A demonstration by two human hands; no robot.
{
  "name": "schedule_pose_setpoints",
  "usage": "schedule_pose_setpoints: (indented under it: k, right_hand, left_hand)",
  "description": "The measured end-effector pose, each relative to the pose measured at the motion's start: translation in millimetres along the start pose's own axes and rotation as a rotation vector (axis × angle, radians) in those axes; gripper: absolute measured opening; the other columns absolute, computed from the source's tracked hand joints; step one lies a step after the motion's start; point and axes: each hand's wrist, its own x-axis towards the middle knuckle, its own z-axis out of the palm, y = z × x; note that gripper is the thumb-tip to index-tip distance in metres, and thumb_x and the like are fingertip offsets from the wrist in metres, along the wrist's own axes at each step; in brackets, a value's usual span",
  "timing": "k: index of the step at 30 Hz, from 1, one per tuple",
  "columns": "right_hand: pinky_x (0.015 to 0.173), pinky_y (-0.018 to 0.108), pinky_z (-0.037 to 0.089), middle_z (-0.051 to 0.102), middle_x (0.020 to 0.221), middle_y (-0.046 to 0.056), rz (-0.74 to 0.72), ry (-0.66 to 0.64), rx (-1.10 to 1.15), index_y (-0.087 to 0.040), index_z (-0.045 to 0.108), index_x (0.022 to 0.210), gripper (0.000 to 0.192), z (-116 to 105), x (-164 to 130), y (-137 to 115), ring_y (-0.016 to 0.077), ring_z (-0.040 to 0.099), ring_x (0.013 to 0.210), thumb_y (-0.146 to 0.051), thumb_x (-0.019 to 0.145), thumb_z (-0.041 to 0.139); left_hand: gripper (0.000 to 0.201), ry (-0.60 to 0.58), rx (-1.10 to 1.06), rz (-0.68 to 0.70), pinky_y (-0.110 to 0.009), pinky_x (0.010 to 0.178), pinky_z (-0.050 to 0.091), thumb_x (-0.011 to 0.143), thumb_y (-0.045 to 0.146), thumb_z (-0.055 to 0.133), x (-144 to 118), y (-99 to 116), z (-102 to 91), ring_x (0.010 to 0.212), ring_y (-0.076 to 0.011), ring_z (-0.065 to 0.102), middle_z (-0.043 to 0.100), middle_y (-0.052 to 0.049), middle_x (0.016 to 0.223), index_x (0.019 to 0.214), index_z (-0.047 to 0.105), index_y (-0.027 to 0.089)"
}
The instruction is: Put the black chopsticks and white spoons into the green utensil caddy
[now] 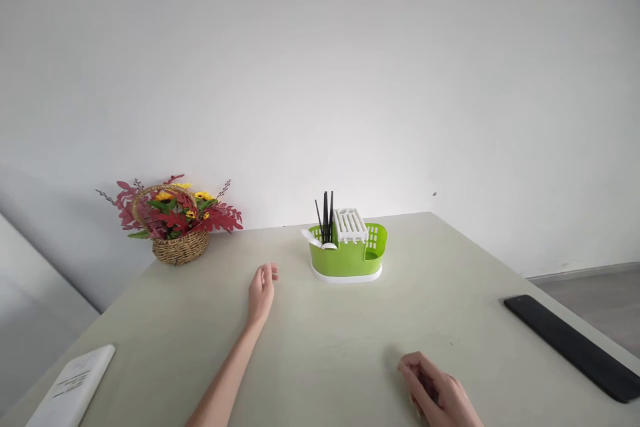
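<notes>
A green cutlery holder (345,261) with a white base stands near the back of the table. Black chopsticks (328,217) rise from its left compartment beside white spoons (314,239). A slatted white rack (351,225) covers its middle, while the right compartment has a lowered front. My left hand (263,290) rests left of the holder, apart from it, fingers loosely bent with tips separated and nothing visible in them. Nearer to me on the right, my right hand (437,387) is curled, thumb against the fingers. No object shows in it, though its palm side is partly hidden.
A wicker basket (181,248) of red and yellow artificial flowers (173,210) stands at the back left against the wall. A white slab with dark slots (75,383) lies at the front left. Along the right edge lies a long black flat object (570,343).
</notes>
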Motion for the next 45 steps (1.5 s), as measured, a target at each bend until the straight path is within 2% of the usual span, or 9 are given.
schedule_pose_setpoints:
  k: [3,5,7,11,13,15,20,39,45]
  right_hand:
    - [0.055,0.023,0.044,0.055,0.066,-0.003,-0.051,-0.02,-0.083,-0.024,0.061,0.091,0.05,-6.1,16.8,-7.0,0.0138,0.053,0.057,-0.067,0.1,0.036]
    - [0.062,0.024,0.052,0.067,0.1,0.006,-0.16,0.022,-0.181,-0.024,0.06,0.113,0.045,-9.4,38.1,-17.0,0.016,0.066,0.075,-0.06,0.101,0.036]
    - [0.073,0.03,0.058,0.056,0.137,0.013,-0.255,0.118,-0.304,-0.026,0.048,0.137,0.047,-9.0,65.8,-28.7,0.0197,0.069,0.1,-0.054,0.103,0.03]
    - [0.092,0.047,0.057,0.024,0.163,0.019,-0.277,0.187,-0.442,-0.024,0.026,0.157,0.06,5.6,122.5,-42.9,0.0319,0.057,0.13,-0.046,0.101,0.031]
    - [0.108,0.056,0.046,0.02,0.166,0.019,-0.275,0.205,-0.521,-0.02,0.027,0.158,0.063,16.4,143.2,-42.0,0.0382,0.033,0.149,-0.045,0.101,0.032]
    - [0.112,0.058,0.041,0.021,0.167,0.019,-0.252,0.2,-0.585,-0.018,0.031,0.157,0.064,25.7,156.4,-36.9,0.039,0.023,0.154,-0.049,0.101,0.031]
    - [0.098,0.05,0.054,0.019,0.171,0.013,-0.159,0.174,-0.677,-0.023,0.036,0.155,0.068,28.4,169.6,-19.7,0.0322,0.04,0.147,-0.061,0.103,0.017]
    - [0.11,0.06,0.041,0.019,0.172,0.011,-0.071,0.244,-0.805,-0.022,0.035,0.158,0.078,-61.6,220.8,48.0,0.0302,0.023,0.155,-0.068,0.099,0.012]
    - [0.115,0.063,0.033,0.016,0.173,0.011,-0.073,0.291,-0.792,-0.023,0.031,0.161,0.079,-78.5,227.6,54.8,0.0317,0.013,0.158,-0.068,0.099,0.012]
  left_hand:
    - [0.06,-0.016,-0.031,-0.037,-0.031,0.064,0.052,0.093,0.074,0.044,-10.3,-5.3,-14.5,0.065,-0.018,0.064,0.068,-0.005,0.08,0.09,0.064,0.018]
    - [0.059,-0.049,-0.054,-0.045,-0.029,0.062,0.051,0.093,0.073,0.045,-16.4,-4.1,-20.3,0.063,-0.017,0.063,0.066,-0.004,0.076,0.089,0.064,0.018]
    - [0.058,-0.074,-0.073,-0.048,-0.028,0.06,0.051,0.093,0.073,0.047,-22.2,-1.5,-24.4,0.063,-0.0166,0.062,0.065,-0.003,0.075,0.088,0.065,0.018]
    - [0.055,-0.123,-0.088,-0.064,-0.028,0.061,0.051,0.093,0.071,0.049,-32.2,2.4,-30.3,0.064,-0.0166,0.062,0.064,-0.002,0.074,0.088,0.066,0.019]
    - [0.053,-0.163,-0.063,-0.062,-0.028,0.062,0.051,0.093,0.07,0.049,-35.7,3.3,-31.7,0.063,-0.0167,0.062,0.064,-0.002,0.073,0.087,0.065,0.02]
    - [0.051,-0.204,-0.017,-0.044,-0.028,0.063,0.05,0.094,0.068,0.049,-38.2,3.7,-31.9,0.063,-0.0169,0.062,0.064,-0.001,0.072,0.086,0.065,0.02]
    - [0.046,-0.244,0.057,-0.034,-0.029,0.066,0.05,0.096,0.062,0.047,-42.2,4.5,-30.8,0.064,-0.0174,0.062,0.065,-0.002,0.073,0.086,0.065,0.021]
    - [0.048,-0.19,0.085,-0.083,-0.028,0.062,0.049,0.096,0.064,0.045,-66.8,16.2,-44.0,0.064,-0.0182,0.061,0.062,-0.001,0.07,0.085,0.064,0.022]
    - [0.049,-0.187,0.106,-0.085,-0.028,0.06,0.048,0.095,0.065,0.045,-67.5,15.4,-46.6,0.062,-0.0183,0.059,0.06,-0.001,0.067,0.083,0.063,0.022]
